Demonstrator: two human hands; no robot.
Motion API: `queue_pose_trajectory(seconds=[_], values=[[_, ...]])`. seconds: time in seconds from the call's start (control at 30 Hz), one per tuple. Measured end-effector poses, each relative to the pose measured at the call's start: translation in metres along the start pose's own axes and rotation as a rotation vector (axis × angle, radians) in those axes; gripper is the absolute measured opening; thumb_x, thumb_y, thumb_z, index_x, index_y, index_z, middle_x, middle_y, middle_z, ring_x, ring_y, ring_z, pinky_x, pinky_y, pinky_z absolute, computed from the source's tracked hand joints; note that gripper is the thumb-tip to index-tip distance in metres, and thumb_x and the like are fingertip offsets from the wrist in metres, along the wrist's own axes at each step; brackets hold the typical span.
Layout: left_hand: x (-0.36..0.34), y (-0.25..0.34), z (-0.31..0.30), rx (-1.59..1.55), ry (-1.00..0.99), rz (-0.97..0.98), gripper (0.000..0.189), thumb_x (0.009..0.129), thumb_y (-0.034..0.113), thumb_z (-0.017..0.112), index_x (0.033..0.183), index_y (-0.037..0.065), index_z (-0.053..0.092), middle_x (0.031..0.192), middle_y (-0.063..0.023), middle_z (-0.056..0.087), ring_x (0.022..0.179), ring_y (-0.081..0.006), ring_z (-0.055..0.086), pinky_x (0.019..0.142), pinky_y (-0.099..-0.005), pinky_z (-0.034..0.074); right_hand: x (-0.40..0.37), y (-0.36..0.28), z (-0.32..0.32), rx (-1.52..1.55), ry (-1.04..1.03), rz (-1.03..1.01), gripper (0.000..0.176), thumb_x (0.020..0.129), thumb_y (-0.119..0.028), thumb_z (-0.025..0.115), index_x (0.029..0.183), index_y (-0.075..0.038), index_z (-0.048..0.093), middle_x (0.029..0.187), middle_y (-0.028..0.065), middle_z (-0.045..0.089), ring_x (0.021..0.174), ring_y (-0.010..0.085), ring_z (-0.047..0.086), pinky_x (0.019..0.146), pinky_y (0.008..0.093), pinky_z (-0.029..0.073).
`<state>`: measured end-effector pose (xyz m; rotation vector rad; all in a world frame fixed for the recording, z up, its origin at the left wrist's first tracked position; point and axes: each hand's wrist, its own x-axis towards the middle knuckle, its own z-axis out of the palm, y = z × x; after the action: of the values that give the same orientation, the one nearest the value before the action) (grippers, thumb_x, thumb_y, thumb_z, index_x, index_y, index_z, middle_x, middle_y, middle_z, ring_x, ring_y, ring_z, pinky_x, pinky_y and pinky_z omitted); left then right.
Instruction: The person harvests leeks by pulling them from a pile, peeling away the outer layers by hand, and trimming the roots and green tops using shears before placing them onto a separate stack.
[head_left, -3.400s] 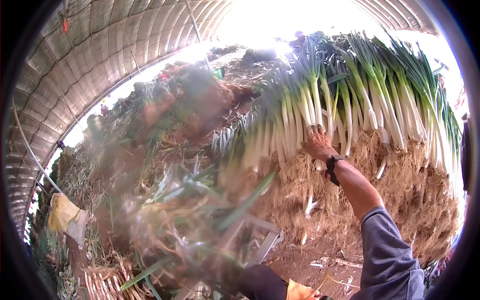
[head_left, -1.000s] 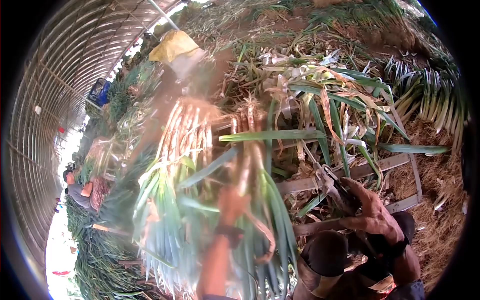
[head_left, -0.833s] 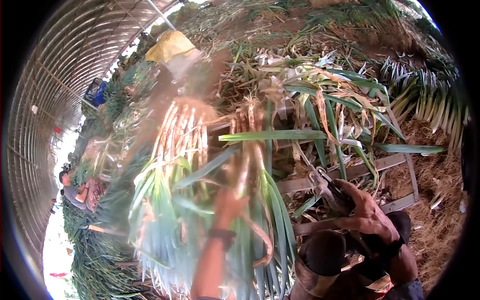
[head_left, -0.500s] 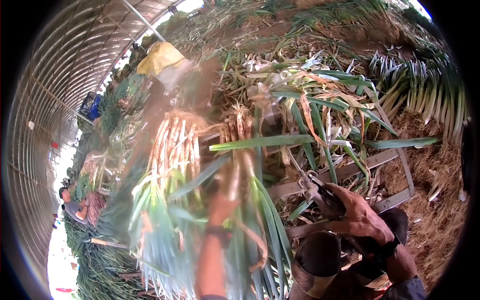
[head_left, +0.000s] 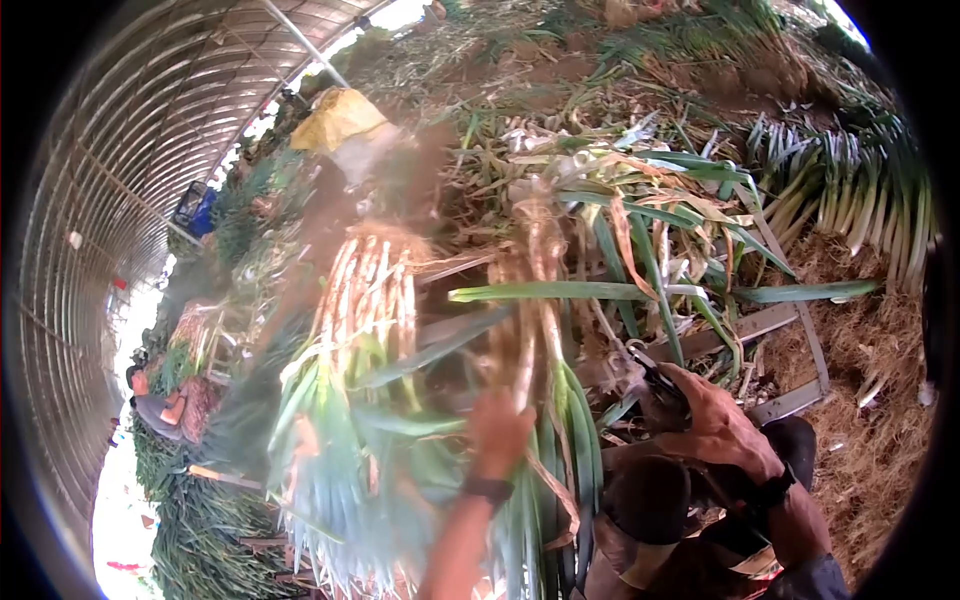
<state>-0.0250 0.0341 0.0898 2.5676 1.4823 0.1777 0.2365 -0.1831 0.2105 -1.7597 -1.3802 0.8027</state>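
Several green onions with pale, dirty stems (head_left: 370, 290) and roots lie side by side, their green leaves spreading toward the bottom. My left hand (head_left: 500, 430) is closed around the stem of a green onion (head_left: 545, 320) to their right; its roots point up. My right hand (head_left: 705, 420) is curled around a dark metal tool (head_left: 660, 395), near my knee. A long green leaf (head_left: 550, 291) lies across the stems. Part of the view around the left-hand onions is smeared.
A metal frame (head_left: 785, 400) runs beneath the leaves. Cut roots (head_left: 870, 370) heap at the right, below more onions (head_left: 860, 200). A yellow and white sack (head_left: 340, 120) stands at the upper left. A person (head_left: 160, 410) sits at the far left.
My left hand has moved right and slightly down with the onion stem. My right hand has stayed nearly in place with the tool. The view has shifted slightly.
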Motion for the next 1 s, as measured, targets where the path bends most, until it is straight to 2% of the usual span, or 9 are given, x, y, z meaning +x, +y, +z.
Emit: queue_pose_trajectory(seconds=[0.07,0.3,0.5,0.6,0.67,0.73,0.8,0.87,1.0], values=[[-0.001,-0.003,0.004,0.056,0.051,0.058,0.041,0.083,0.036,0.073,0.104,0.002,0.064,0.108,-0.0212,0.062,0.095,-0.0398,0.064,0.082,-0.0545,0.051,0.001,0.002,0.003,-0.056,-0.016,-0.004,0.094,0.068,-0.023,0.083,0.148,0.002,0.041,0.129,0.0296,0.061,0.119,0.0438,0.06,0.101,0.0463,0.048],[0.005,0.004,0.007,-0.308,-0.228,-0.043,0.041,0.084,0.029,0.074,0.105,-0.003,0.06,0.103,-0.0237,0.062,0.094,-0.0381,0.064,0.076,-0.0489,0.052,0.0,0.012,0.009,-0.036,0.023,-0.06,0.094,0.068,-0.023,0.085,0.148,0.0,0.042,0.131,0.028,0.06,0.12,0.0441,0.06,0.099,0.0459,0.049],[-0.021,0.04,0.007,-0.299,-0.195,0.026,0.029,0.08,0.014,0.074,0.099,-0.003,0.061,0.093,-0.0181,0.061,0.085,-0.0281,0.062,0.071,-0.0437,0.053,0.005,-0.011,0.003,0.084,-0.07,0.09,0.094,0.071,-0.025,0.087,0.148,0.001,0.041,0.135,0.0273,0.058,0.124,0.0434,0.058,0.102,0.0468,0.048],[-0.016,0.031,-0.02,-0.504,-0.34,-0.116,0.042,0.08,0.027,0.074,0.105,-0.005,0.062,0.087,-0.0159,0.067,0.08,-0.0293,0.068,0.068,-0.0413,0.055,0.001,0.001,0.007,-0.046,-0.039,-0.033,0.094,0.074,-0.028,0.089,0.149,0.0,0.039,0.126,0.0236,0.059,0.118,0.0361,0.06,0.1,0.0446,0.05],[-0.018,0.02,-0.03,-0.52,-0.147,-0.139,0.037,0.081,0.023,0.075,0.103,-0.004,0.061,0.084,-0.016,0.066,0.07,-0.0272,0.065,0.06,-0.0403,0.055,-0.001,0.009,0.008,-0.108,-0.028,-0.034,0.093,0.074,-0.031,0.089,0.148,-0.002,0.04,0.126,0.0232,0.06,0.116,0.0371,0.061,0.098,0.0435,0.051],[-0.019,-0.011,-0.04,-0.486,0.094,0.174,0.033,0.081,0.02,0.074,0.101,-0.002,0.059,0.084,-0.014,0.064,0.067,-0.0236,0.062,0.058,-0.0368,0.053,-0.001,0.009,0.005,-0.143,-0.058,0.022,0.092,0.073,-0.032,0.088,0.148,-0.003,0.041,0.126,0.0231,0.06,0.116,0.0378,0.061,0.098,0.0437,0.052],[-0.011,-0.025,-0.056,-0.616,0.011,-0.161,0.029,0.081,0.02,0.074,0.096,0.001,0.057,0.086,-0.0115,0.063,0.071,-0.0204,0.062,0.062,-0.0351,0.053,-0.001,0.013,0.007,-0.139,-0.048,0.02,0.087,0.074,-0.032,0.085,0.146,-0.004,0.044,0.124,0.023,0.062,0.112,0.0396,0.063,0.095,0.0449,0.053],[-0.007,-0.03,-0.088,-0.641,0.023,-0.127,0.027,0.08,0.019,0.074,0.089,0.0,0.058,0.089,-0.0126,0.063,0.079,-0.0244,0.063,0.071,-0.0405,0.053,0.001,0.007,0.006,-0.117,-0.066,0.036,0.086,0.074,-0.032,0.084,0.145,-0.004,0.045,0.122,0.0231,0.063,0.109,0.0403,0.064,0.093,0.0456,0.054],[0.022,-0.088,-0.069,-0.219,-0.003,-0.153,0.039,0.08,0.02,0.077,0.105,-0.006,0.062,0.103,-0.0239,0.066,0.092,-0.038,0.063,0.086,-0.0479,0.05,0.002,0.019,0.012,-0.114,-0.078,-0.018,0.093,0.071,-0.039,0.087,0.145,-0.001,0.045,0.119,0.0242,0.064,0.106,0.0406,0.065,0.091,0.0467,0.054]])
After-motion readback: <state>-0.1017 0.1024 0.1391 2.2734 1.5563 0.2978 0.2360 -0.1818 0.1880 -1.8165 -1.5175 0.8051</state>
